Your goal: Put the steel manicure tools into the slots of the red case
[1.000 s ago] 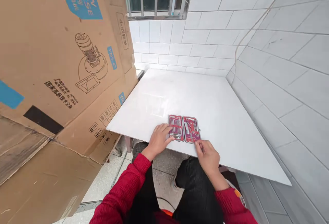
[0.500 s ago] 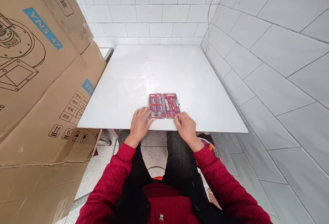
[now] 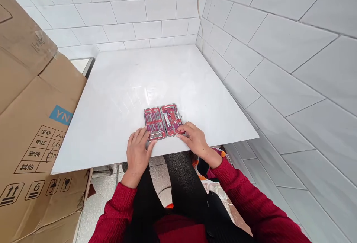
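Observation:
An opened manicure case [image 3: 164,122] with a red lining lies flat on the white table. Its left half holds several slim metal tools and nail clippers [image 3: 156,135]; small scissors [image 3: 173,128] and other tools are strapped into the right half. My left hand [image 3: 137,153] holds the near left corner, fingers along the side and thumb at the near edge. At the near right corner, the thumb and bent fingers of my right hand [image 3: 195,138] close on the case's edge beside the scissor handles.
The white tabletop [image 3: 117,75] meets tiled walls at the back and right. A large cardboard box [image 3: 36,124] stands close along the left side. Under the table's right front edge is a patterned bag [image 3: 217,183]. A pale cable [image 3: 199,8] hangs in the back corner.
My view has turned and leaned closer, so the case appears larger and tilted. The right fingers have shifted slightly over the case's corner. Both hands stay at the case.

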